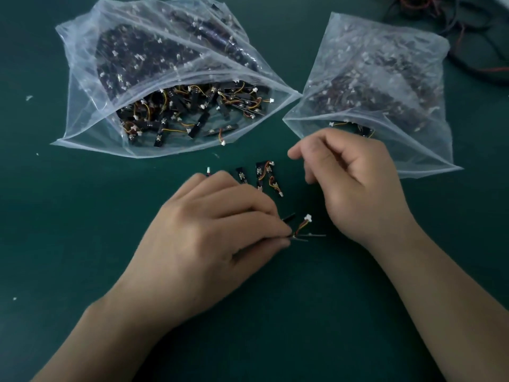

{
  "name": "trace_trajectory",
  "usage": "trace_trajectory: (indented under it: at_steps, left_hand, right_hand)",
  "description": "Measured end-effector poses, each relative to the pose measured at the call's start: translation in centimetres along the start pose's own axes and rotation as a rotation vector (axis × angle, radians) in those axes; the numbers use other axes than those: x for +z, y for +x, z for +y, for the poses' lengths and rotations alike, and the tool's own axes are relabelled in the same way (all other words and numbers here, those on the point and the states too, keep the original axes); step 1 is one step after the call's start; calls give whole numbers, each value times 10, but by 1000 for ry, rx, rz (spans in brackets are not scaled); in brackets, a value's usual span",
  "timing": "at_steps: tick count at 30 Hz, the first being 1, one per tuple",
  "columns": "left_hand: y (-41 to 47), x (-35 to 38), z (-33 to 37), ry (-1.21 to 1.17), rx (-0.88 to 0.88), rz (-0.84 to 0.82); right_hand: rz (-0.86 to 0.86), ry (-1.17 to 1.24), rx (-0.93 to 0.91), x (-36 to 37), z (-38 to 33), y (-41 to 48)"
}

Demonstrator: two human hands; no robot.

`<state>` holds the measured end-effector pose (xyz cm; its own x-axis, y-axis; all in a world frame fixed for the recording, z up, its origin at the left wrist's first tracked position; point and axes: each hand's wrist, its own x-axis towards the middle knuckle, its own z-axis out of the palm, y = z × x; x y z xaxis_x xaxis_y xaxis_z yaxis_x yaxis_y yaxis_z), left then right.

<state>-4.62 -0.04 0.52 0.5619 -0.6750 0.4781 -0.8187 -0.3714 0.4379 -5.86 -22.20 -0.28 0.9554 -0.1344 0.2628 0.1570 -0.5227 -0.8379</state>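
Note:
My left hand (pixel 217 230) lies knuckles up on the green mat and pinches several small black circuit strips (pixel 305 236) with thin coloured wires and a white connector (pixel 307 217) sticking out to the right. My right hand (pixel 358 186) hovers just right of it, fingers loosely curled, holding nothing that I can see. A few loose black strips with wires (pixel 264 175) lie on the mat between the two hands.
A large open clear plastic bag (pixel 82 111) full of the same wired strips lies at the back left. A second clear bag (pixel 413 150) of them lies at the back right, its mouth close to my right hand. Red and black cables (pixel 482 51) are piled at the far right corner.

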Motion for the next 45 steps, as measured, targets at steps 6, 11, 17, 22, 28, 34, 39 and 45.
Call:
trace_trajectory:
  at_steps: [6,11,17,22,28,34,39,45]
  left_hand:
    - [1,-10,0,-32,-93,-82]
    - [0,-17,-6,-12,-142,38]
    - [-5,-16,-8,90,-148,-25]
    - [-7,-11,-7,118,-131,-68]
    - [-7,-12,-7,97,-113,-125]
    - [-7,-12,-4,92,-121,-117]
    - [-8,-11,-2,72,-141,-138]
    - [-9,-9,-2,79,-136,-142]
  right_hand:
    - [-38,-31,-12,-11,-1,-20]
    - [-101,-56,-39,-21,-3,-31]
    - [-344,-298,-142,-23,-6,-31]
    - [-400,-330,-171,-24,-7,-31]
    - [-377,-118,-144,-29,-4,-29]
    - [-281,-215,-188,-24,-2,-31]
    - [-328,-349,-300,-25,-2,-29]
    - [-351,-187,-259,-27,-1,-30]
